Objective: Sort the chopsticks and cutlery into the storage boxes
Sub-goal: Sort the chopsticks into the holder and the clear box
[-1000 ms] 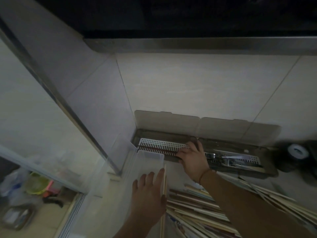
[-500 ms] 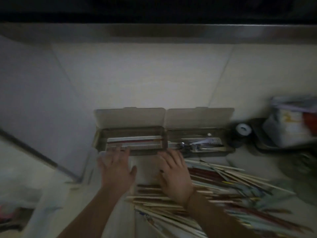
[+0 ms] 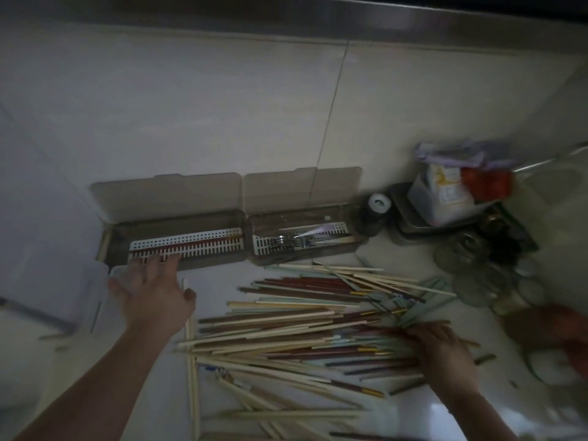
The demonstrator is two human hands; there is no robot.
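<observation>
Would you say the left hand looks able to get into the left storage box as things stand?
Probably yes: the left hand hovers at the front edge of the left storage box, whose lid stands open against the wall, and nothing blocks the way.

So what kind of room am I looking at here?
Probably a home kitchen counter: pale wall tiles behind, two open translucent brown storage boxes with white slotted trays, and a loose pile of wooden and coloured chopsticks on the glossy white worktop.

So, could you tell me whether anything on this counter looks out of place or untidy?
Yes: the chopsticks lie in a loose crisscrossed heap on the counter, outside the two open storage boxes, mixed in colour.
</observation>
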